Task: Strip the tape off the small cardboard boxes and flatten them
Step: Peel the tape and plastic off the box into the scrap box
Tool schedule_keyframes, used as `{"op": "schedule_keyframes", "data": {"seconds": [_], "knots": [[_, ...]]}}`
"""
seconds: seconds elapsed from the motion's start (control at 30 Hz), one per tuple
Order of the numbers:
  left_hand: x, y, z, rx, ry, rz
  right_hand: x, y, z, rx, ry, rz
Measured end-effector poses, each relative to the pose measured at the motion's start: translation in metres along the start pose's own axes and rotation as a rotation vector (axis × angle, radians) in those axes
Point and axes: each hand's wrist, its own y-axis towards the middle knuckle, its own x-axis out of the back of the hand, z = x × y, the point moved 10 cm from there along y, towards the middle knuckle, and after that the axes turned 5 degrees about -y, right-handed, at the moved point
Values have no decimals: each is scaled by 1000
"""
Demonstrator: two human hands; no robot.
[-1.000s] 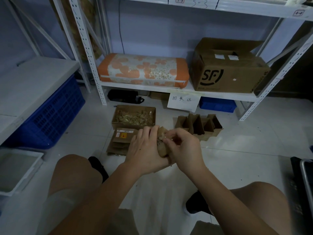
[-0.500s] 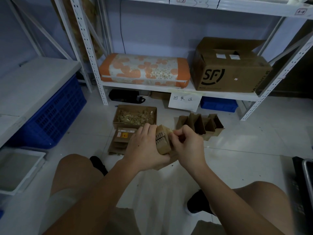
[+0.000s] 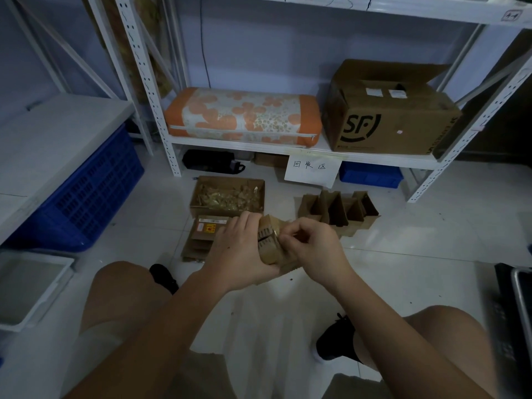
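A small brown cardboard box (image 3: 269,244) with a printed label is held upright over the floor between my knees. My left hand (image 3: 240,249) grips its left side, fingers curled over the top. My right hand (image 3: 312,244) pinches at the box's right edge, where a shiny strip of tape shows. On the floor behind lie a stack of flattened boxes (image 3: 203,239), an open box of crumpled tape scraps (image 3: 229,195) and several open small boxes (image 3: 338,210).
A white metal shelf (image 3: 288,148) carries an orange flowered cushion (image 3: 244,118) and a large SF carton (image 3: 388,116). A paper sign (image 3: 311,169) hangs below. A blue crate (image 3: 89,194) sits left, a white tray (image 3: 31,286) at lower left.
The small box has turned in my hands, so its labelled face shows more. My right hand's fingers shifted to pinch at its right edge.
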Motion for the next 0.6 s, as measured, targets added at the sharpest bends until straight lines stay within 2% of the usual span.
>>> {"op": "schedule_keyframes", "data": {"seconds": [0.1, 0.27, 0.4, 0.6], "knots": [[-3, 3, 0, -38, 47, 14, -5, 3, -11, -90, 110, -15], [-5, 8, 0, -31, 31, 87, 2, 13, -11, -60, -58, -118], [2, 11, 8, 52, -27, 60, 15, 21, -12, -5, -169, -219], [-3, 22, 35, 117, -29, 63, 9, 38, -33, -8, -221, -151]]}}
